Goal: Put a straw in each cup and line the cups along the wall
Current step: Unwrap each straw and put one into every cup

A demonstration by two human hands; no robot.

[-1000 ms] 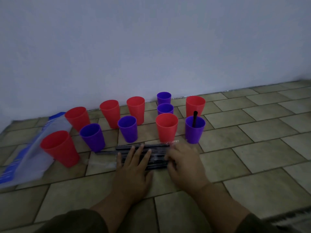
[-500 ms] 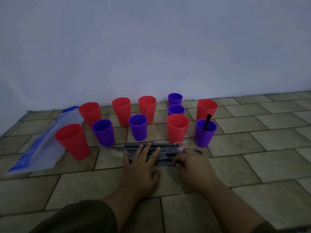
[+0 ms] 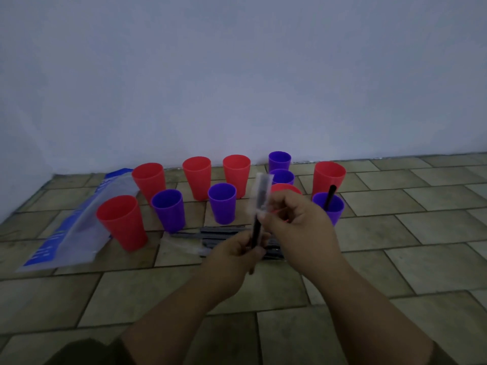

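Several red and purple cups stand on the tiled floor near the wall. The rightmost purple cup [image 3: 329, 206] holds a black straw [image 3: 330, 196]. My left hand [image 3: 234, 256] grips the lower part of a black straw [image 3: 256, 233], held upright. My right hand [image 3: 292, 219] pinches its clear wrapper [image 3: 261, 191] at the upper part. A pile of wrapped black straws [image 3: 224, 234] lies on the floor under my hands. A red cup [image 3: 286, 189] is partly hidden behind my right hand.
A clear and blue plastic bag [image 3: 71, 230] lies at the left beside the nearest red cup [image 3: 121, 222]. The white wall [image 3: 237, 75] runs behind the cups, with a corner at the far left. Bare tiles spread to the right.
Both hands have lifted off the straw pile. They now hold one wrapped straw upright above it, the wrapper partly pulled up. The view has shifted slightly.
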